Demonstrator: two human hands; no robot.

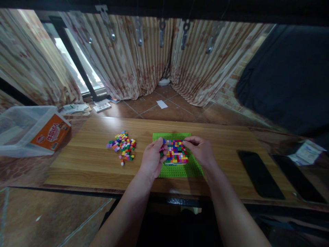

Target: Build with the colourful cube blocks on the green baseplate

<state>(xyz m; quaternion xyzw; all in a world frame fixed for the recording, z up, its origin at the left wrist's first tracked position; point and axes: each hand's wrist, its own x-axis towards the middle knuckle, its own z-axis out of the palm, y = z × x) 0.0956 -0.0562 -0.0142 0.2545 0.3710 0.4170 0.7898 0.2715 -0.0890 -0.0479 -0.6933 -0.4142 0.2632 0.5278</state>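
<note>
A green studded baseplate [180, 171] lies on the wooden table, bearing a many-coloured block of small toy bricks [177, 152]. At the block's left side, my left hand [152, 157] is curled around a few loose toy bricks [161, 153], a blue one showing by the thumb tip. My right hand [200, 148] is closed in a pinch at the block's far right corner; its fingertips hide whatever is between them. Left of the baseplate, a loose pile of toy bricks [125, 145] in mixed colours is spread on the wood.
Two dark flat panels, one nearer [259, 174] and one farther right [298, 178], lie at the table's right end. A clear plastic bin [24, 128] with an orange label stands off the left end. Curtains [154, 58] hang beyond the table [97, 171].
</note>
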